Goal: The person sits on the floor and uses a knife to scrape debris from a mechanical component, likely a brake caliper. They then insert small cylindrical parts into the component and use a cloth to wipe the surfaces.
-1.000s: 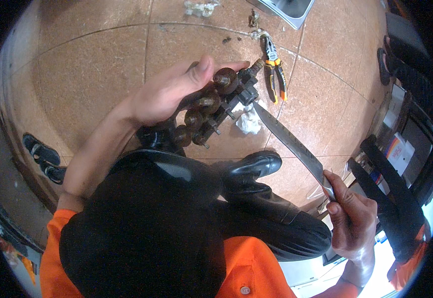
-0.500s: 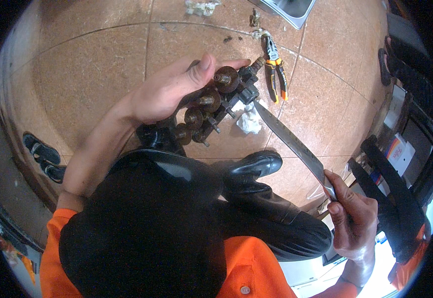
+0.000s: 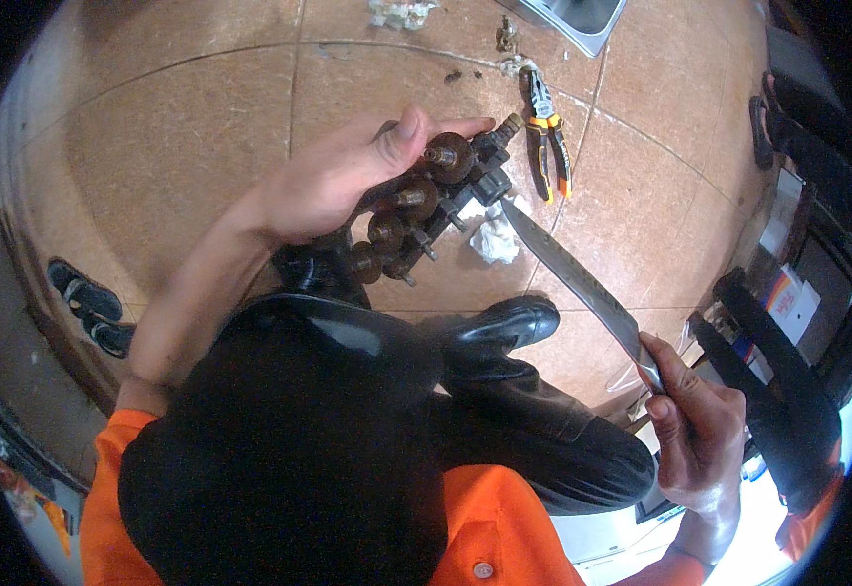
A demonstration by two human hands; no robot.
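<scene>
My left hand (image 3: 348, 176) grips a dark, grimy metal assembly (image 3: 421, 239) from its left side, thumb raised and fingers passing behind it. A row of rusty brown round discs with short stems runs along the assembly, and a brass-coloured threaded end (image 3: 511, 124) sticks out at its upper right. In my right hand (image 3: 694, 420) is a long knife (image 3: 582, 286), its handle wrapped by my fingers. The blade slants up to the left, and its tip meets or nearly meets a dark block on the assembly; contact is hard to tell. Crumpled white tissue (image 3: 495, 239) lies below the assembly.
On the tiled floor lie pliers (image 3: 547, 146) with black-and-orange handles, a small brass-coloured piece (image 3: 506, 39) and another crumpled tissue (image 3: 401, 13). A metal basin (image 3: 582, 21) stands at the far edge. Sandals (image 3: 89, 305) are at left; another person's dark-clothed legs (image 3: 777, 361) at right.
Both hands, the assembly and the knife keep practically the same positions. The whole view has shifted very slightly.
</scene>
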